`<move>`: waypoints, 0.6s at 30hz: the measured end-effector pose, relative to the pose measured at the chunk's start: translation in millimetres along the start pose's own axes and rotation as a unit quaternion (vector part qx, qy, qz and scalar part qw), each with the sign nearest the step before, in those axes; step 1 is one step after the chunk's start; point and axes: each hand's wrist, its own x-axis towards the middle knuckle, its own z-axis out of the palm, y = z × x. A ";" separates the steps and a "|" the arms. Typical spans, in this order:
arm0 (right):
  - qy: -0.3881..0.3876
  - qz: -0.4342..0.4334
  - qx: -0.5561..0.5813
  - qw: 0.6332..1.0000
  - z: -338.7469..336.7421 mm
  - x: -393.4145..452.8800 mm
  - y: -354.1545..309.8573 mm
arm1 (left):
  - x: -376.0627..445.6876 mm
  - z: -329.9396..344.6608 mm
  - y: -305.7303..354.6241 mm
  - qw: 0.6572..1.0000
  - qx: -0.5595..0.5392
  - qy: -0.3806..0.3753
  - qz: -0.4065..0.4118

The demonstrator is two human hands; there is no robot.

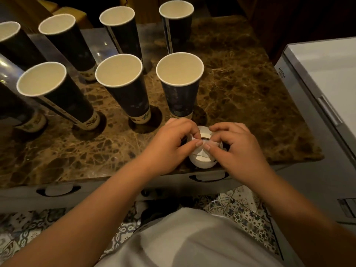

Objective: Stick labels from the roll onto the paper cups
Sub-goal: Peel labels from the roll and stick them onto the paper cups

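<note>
Near the camera, a marble bench [240,78] carries dark paper cups [123,89] in far rows. Left hand [169,143] and right hand [237,149] both pinch a label [211,144] atop the white roll [202,160] at the near edge.

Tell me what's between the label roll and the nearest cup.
Head view: only bare marble counter between label roll and nearest cup; left hand overlaps part.

Wearing a plain pale grey-white top [192,239], soft folds showing across the front, no print or marking visible. Leaving both forearms bare, no sleeve reaching into view. Showing no rings, watch or bands on left hand [169,145] or right hand [237,149]; nails trimmed short.
</note>
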 end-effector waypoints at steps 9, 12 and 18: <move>-0.023 0.106 0.249 0.962 -19.8 12.2 -7.9 | 8.0 -22.8 -2.4 0.995 -0.032 -0.096 -0.002; -0.002 0.129 0.272 0.954 -19.3 15.0 -7.6 | 13.4 -26.6 -1.7 0.988 -0.066 -0.137 -0.023; 0.164 -0.058 -0.113 0.978 -9.1 7.5 -5.1 | 19.4 -31.0 0.7 0.981 -0.071 -0.178 -0.018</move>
